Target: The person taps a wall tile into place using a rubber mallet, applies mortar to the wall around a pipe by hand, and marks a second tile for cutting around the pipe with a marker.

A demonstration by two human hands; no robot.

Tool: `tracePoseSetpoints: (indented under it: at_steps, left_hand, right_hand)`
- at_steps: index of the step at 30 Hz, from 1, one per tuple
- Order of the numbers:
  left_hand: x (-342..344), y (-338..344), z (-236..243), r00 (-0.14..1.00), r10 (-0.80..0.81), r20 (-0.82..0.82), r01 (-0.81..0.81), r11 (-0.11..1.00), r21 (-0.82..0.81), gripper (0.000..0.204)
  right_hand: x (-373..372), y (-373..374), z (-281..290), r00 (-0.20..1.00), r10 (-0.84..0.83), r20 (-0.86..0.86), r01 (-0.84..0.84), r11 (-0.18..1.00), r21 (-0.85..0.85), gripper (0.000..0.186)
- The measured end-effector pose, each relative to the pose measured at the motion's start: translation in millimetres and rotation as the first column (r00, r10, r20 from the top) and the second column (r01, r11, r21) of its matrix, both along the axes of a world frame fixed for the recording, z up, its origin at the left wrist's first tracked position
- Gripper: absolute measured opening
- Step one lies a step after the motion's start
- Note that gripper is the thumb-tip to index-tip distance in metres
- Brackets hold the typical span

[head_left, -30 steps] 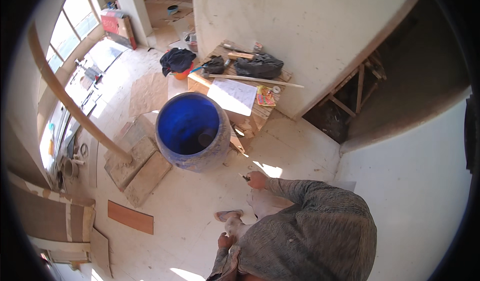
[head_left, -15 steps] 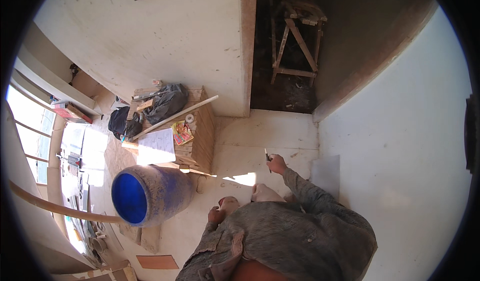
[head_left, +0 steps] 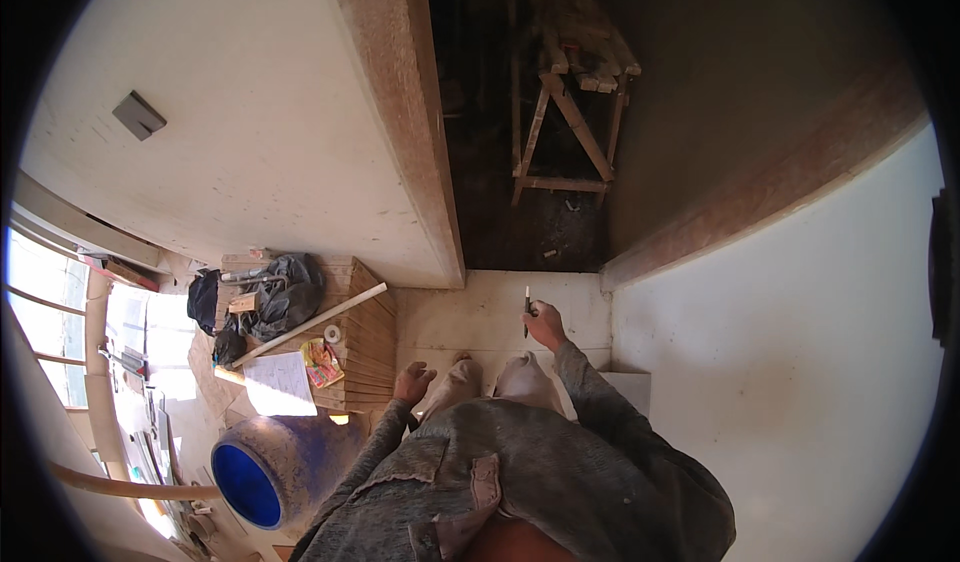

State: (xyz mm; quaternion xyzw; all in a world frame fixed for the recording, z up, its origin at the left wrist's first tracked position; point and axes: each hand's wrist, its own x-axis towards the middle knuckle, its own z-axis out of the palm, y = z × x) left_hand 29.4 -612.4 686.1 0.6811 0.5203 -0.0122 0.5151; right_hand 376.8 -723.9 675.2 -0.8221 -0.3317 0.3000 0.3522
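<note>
My right hand (head_left: 546,326) is closed round a slim dark tool with a pale tip (head_left: 527,307). It is too small to tell whether this is a pen or a brush. The tip points away from me, toward the dark doorway. Lower and to the left, my left hand (head_left: 412,384) hangs beside my leg with its fingers loosely apart and nothing in it. Nearest to that hand is a slatted wooden crate (head_left: 370,354), bearing a written paper sheet (head_left: 277,386), a roll of tape (head_left: 332,333), a colourful packet (head_left: 322,364) and a long pale stick (head_left: 320,322).
A blue barrel (head_left: 290,467) lies or leans at the lower left. Black plastic bags (head_left: 290,292) sit on the crate. Beyond the doorway stands a wooden trestle (head_left: 565,127). The door jamb (head_left: 400,112) and a white wall (head_left: 770,362) bound the opening.
The view has shifted toward the doorway, and I am nearer to it. My left hand has moved forward beside my leg. The dark tool stays in my right hand.
</note>
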Motion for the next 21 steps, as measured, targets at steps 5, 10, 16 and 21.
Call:
tracePoseSetpoints:
  at_steps: [5, 10, 16, 21]
  left_hand:
    - [92, 81, 8, 0.999, -0.016, 0.046, 0.017, 1.000, -0.015, 0.057]
    - [176, 142, -6, 0.877, 0.456, 0.155, -0.392, 0.863, -0.319, 0.064]
    - [209, 164, -30, 0.386, 0.841, 0.380, -0.554, 0.540, -0.633, 0.046]
    - [218, 170, -68, 0.003, 0.983, 0.182, -0.552, 0.153, -0.820, 0.041]
  right_hand:
    - [85, 52, 13, 0.986, -0.114, -0.124, 0.113, 0.993, -0.013, 0.025]
    - [179, 130, 10, 0.998, -0.029, -0.059, 0.035, 0.994, 0.103, 0.028]
    - [298, 231, -23, 0.967, 0.244, -0.076, -0.239, 0.969, 0.065, 0.025]
    - [355, 351, -10, 0.915, 0.394, -0.090, -0.389, 0.919, 0.068, 0.020]
